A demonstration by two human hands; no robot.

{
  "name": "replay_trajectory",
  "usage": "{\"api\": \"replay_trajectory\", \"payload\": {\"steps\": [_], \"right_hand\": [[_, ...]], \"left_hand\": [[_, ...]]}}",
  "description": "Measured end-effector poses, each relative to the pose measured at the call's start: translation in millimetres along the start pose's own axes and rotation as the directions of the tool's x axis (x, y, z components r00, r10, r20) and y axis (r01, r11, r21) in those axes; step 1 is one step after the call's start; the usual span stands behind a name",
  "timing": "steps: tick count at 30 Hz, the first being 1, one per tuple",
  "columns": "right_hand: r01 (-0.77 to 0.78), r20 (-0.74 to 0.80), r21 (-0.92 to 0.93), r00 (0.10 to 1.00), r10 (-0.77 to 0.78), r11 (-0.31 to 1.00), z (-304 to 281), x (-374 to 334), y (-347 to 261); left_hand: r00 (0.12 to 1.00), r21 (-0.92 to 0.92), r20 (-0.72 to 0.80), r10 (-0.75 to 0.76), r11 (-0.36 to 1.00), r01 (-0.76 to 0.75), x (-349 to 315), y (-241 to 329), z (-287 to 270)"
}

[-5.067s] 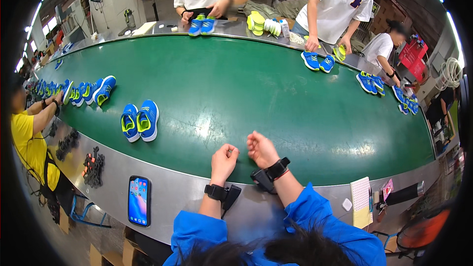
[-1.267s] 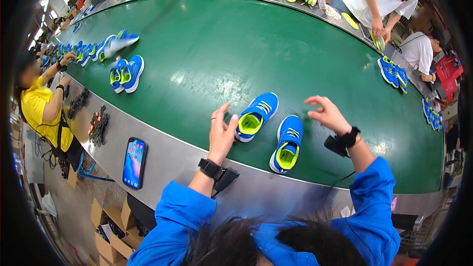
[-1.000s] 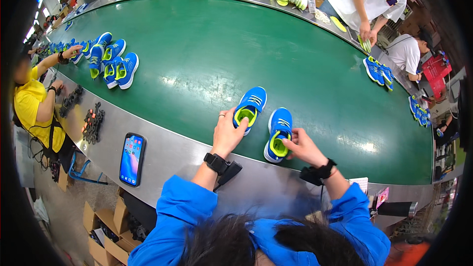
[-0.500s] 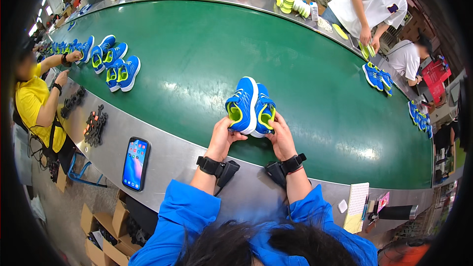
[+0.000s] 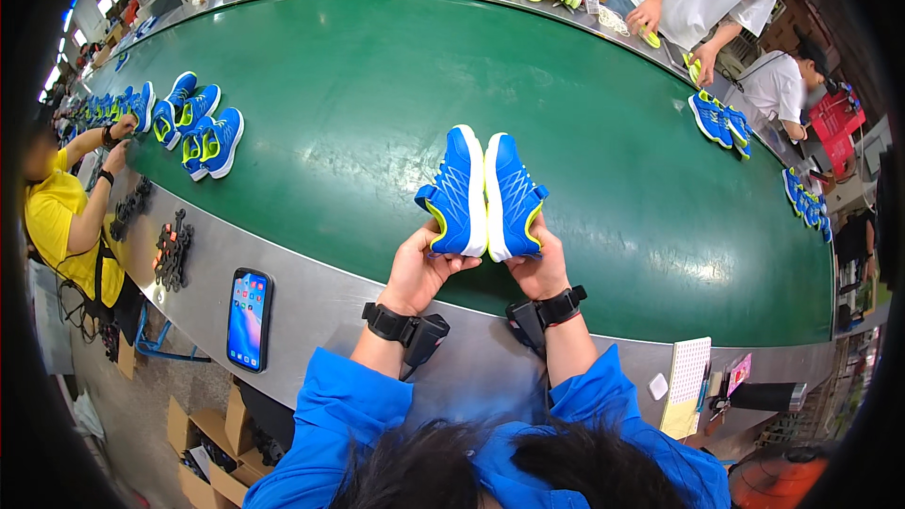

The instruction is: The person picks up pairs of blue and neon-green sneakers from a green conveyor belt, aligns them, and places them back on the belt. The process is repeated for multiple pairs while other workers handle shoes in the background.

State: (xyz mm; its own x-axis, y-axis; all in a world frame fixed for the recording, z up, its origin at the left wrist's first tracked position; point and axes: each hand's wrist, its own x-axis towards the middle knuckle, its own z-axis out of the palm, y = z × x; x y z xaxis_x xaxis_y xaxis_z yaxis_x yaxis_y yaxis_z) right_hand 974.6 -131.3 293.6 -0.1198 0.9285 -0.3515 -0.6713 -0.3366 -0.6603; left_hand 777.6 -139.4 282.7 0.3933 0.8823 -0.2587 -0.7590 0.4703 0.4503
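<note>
I hold a pair of blue sneakers with white soles and lime-green lining above the green work surface, toes pointing away from me. My left hand (image 5: 420,269) is closed round the heel of the left sneaker (image 5: 458,193). The heel of the right sneaker (image 5: 511,198) is gripped by my right hand (image 5: 542,266). Both sneakers are tipped so that their soles face each other, almost touching, and their patterned sides show. Some of my fingers are hidden behind and inside the shoes.
Several matching sneakers (image 5: 222,143) stand at the left, near a person in yellow (image 5: 64,212). A phone (image 5: 249,319) lies on the metal edge (image 5: 311,306). More sneakers (image 5: 721,123) are at the far right, near people in white. At the right lies a notepad (image 5: 685,386).
Both hands have rolled the sneakers outward, so their sides now show instead of the openings. The toes have parted slightly. The people at left and far right have moved their hands.
</note>
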Motion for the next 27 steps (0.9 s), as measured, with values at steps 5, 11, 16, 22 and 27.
{"api": "replay_trajectory", "payload": {"steps": [5, 11, 16, 22, 27], "right_hand": [[0.049, 0.035, -0.143, 0.998, -0.044, 0.989, -6, -2, 2], [0.171, 0.012, -0.158, 0.985, -0.171, 0.973, -1, -3, -1], [0.391, 0.058, -0.311, 0.918, -0.393, 0.866, -10, 3, -7], [0.511, 0.1, -0.552, 0.825, -0.556, 0.659, 8, -3, -12], [0.448, 0.208, -0.871, 0.707, -0.676, 0.2, -6, 3, -9]], "left_hand": [[0.995, 0.098, -0.101, -0.007, 0.995, 0.017, -3, 2, 6], [0.999, 0.183, -0.027, 0.032, 0.983, -0.026, -6, 4, 9], [0.966, 0.306, -0.099, 0.238, 0.931, -0.198, -5, 2, 12], [0.62, 0.823, -0.007, 0.784, 0.357, -0.443, 3, -3, 0], [0.555, 0.992, 0.078, 0.828, -0.01, -0.125, -2, -4, 11]]}}
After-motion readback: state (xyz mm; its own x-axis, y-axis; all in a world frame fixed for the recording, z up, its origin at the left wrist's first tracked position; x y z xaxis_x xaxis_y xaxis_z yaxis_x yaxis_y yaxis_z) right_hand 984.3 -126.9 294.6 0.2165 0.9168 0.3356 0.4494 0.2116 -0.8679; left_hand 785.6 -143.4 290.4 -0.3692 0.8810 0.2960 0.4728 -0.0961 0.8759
